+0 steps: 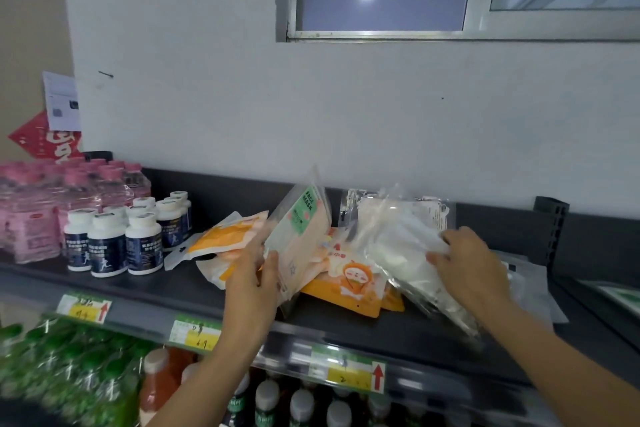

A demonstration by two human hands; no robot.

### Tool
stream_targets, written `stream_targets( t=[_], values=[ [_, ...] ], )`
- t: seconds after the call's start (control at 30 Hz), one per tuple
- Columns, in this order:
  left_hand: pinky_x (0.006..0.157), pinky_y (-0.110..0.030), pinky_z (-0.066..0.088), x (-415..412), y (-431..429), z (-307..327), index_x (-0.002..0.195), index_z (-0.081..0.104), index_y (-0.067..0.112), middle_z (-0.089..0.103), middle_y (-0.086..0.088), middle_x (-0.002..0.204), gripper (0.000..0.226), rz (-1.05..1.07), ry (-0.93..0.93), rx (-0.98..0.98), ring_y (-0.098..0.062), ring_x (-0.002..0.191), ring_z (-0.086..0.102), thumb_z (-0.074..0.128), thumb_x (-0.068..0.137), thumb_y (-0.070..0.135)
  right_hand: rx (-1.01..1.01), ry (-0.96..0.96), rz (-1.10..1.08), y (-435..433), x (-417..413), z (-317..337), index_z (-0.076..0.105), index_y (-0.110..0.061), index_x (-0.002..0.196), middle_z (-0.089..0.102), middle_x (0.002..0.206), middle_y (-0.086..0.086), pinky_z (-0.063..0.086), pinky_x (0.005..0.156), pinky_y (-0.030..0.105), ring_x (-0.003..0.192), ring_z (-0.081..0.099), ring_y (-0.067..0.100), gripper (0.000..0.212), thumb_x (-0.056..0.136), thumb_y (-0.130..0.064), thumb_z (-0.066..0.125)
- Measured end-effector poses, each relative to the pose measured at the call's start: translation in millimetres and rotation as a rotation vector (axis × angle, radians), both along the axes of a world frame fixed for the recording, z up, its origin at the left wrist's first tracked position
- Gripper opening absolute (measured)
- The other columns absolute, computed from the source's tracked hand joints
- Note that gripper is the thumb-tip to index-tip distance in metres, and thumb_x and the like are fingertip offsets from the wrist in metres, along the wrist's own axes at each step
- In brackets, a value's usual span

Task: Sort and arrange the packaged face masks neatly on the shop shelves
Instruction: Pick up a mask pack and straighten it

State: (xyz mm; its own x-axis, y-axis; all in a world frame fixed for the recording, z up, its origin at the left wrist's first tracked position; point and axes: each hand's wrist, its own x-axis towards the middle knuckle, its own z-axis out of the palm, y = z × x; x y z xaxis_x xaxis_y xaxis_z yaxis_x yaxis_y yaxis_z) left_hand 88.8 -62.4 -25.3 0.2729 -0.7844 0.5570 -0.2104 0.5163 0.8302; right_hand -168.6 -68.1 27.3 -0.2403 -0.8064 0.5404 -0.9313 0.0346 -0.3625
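Here, left hand (251, 282) fingers (272, 265) pinch the upright peach, green-labelled mask packet (301, 236); right hand (471, 263) fingers (438, 257) clutch the clear white-mask packet (394, 239) alongside.

Dark grey shelf (180, 284): matt, metal-like. Clear crinkled plastic pack of white masks (398, 246): glossy, its contents cloth-like. Pale pink film pack with a green label (301, 236): smooth, shiny. Orange plastic pouch (346, 288): glossy. White plastic bottles (143, 243): smooth, with dark sheened labels. Yellow-and-green paper price tags (84, 308): matt. White wall (242, 97): matt paint.
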Motion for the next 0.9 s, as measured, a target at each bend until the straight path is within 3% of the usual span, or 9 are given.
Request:
stream_targets(
  t=[0.07,0.2,0.3,0.4,0.47,0.6,0.7,0.8,0.9],
  values=[
    [0.072,-0.029,0.055,-3.9,3.2,-0.9,0.123,0.042,0.045,0.056,0.020,0.083,0.037,0.023,-0.032,-0.049,-0.004,0.075,0.058,0.046,0.097,0.019,-0.006,-0.140,0.023,0.1,3.0,18.9,0.055,-0.014,0.091,0.054,0.081,0.000,0.041,0.058,0.029,0.070,0.053,0.019,0.011,0.089,-0.024,0.059],
    [0.063,-0.006,0.040,-22.9,14.3,-1.4,0.128,0.039,0.045,0.057,0.016,0.081,0.037,0.010,-0.239,-0.177,0.007,0.070,0.054,0.042,0.097,0.025,-0.001,-0.639,0.149,-1.4,15.7,37.8,0.055,-0.013,0.089,0.059,0.088,0.003,0.047,0.064,0.032,0.072,0.055,0.019,0.007,0.086,-0.014,0.061],
    [0.087,-0.001,0.034,-40.8,22.7,-2.7,0.123,0.043,0.052,0.056,0.027,0.111,0.046,-0.109,-0.503,-0.276,0.008,0.109,0.053,0.045,0.097,0.014,0.096,-1.059,0.312,3.8,29.2,37.0,0.057,-0.004,0.102,0.063,0.084,0.010,0.046,0.045,0.022,0.060,0.057,0.016,0.014,0.089,-0.003,0.057],
    [0.112,-0.021,0.027,-49.8,13.3,-17.4,0.141,0.034,0.042,0.035,0.017,0.147,0.057,-0.200,-0.743,-0.394,0.002,0.137,0.027,0.045,0.097,0.008,0.130,-1.298,0.425,3.5,31.8,32.8,0.055,0.002,0.112,0.069,0.094,0.015,0.057,0.057,0.031,0.074,0.069,0.022,0.021,0.091,0.001,0.052],
    [0.115,-0.031,0.026,-51.2,5.4,-23.4,0.142,0.035,0.039,0.030,0.015,0.151,0.051,-0.200,-0.739,-0.397,0.001,0.140,0.021,0.046,0.098,0.016,0.111,-1.377,0.447,2.2,29.9,31.2,0.055,0.003,0.116,0.069,0.100,0.019,0.058,0.056,0.033,0.075,0.070,0.024,0.025,0.092,0.002,0.048],
    [0.112,-0.035,0.031,-54.9,-0.3,-17.0,0.138,0.040,0.031,0.038,0.010,0.147,0.047,-0.158,-0.734,-0.462,-0.006,0.139,0.028,0.049,0.093,0.039,0.092,-1.509,0.515,5.6,29.6,29.6,0.055,0.005,0.118,0.066,0.105,0.022,0.059,0.055,0.034,0.078,0.068,0.027,0.027,0.093,0.004,0.046],
    [0.108,-0.029,0.037,-55.6,-2.6,-11.8,0.137,0.038,0.034,0.043,0.011,0.142,0.053,-0.113,-0.722,-0.460,-0.003,0.132,0.037,0.054,0.091,0.014,0.106,-1.545,0.542,8.1,33.7,27.7,0.054,0.003,0.120,0.064,0.110,0.022,0.060,0.064,0.038,0.084,0.066,0.030,0.028,0.093,0.000,0.048],
    [0.089,-0.009,0.042,-56.1,1.1,-3.9,0.130,0.043,0.044,0.057,0.019,0.121,0.047,-0.066,-0.552,-0.320,0.007,0.106,0.053,0.044,0.097,0.010,0.161,-1.532,0.621,10.2,37.3,29.7,0.054,-0.003,0.120,0.064,0.115,0.019,0.060,0.067,0.037,0.089,0.067,0.029,0.027,0.094,-0.012,0.053],
    [0.065,-0.018,0.052,-57.0,-2.7,0.8,0.113,0.052,0.038,0.067,0.012,0.091,0.029,-0.054,-0.174,-0.185,-0.002,0.079,0.063,0.048,0.096,0.014,0.196,-1.356,0.638,10.2,28.6,31.4,0.055,-0.012,0.117,0.065,0.114,0.008,0.056,0.080,0.039,0.102,0.064,0.026,0.025,0.095,-0.024,0.053]
  ],
)
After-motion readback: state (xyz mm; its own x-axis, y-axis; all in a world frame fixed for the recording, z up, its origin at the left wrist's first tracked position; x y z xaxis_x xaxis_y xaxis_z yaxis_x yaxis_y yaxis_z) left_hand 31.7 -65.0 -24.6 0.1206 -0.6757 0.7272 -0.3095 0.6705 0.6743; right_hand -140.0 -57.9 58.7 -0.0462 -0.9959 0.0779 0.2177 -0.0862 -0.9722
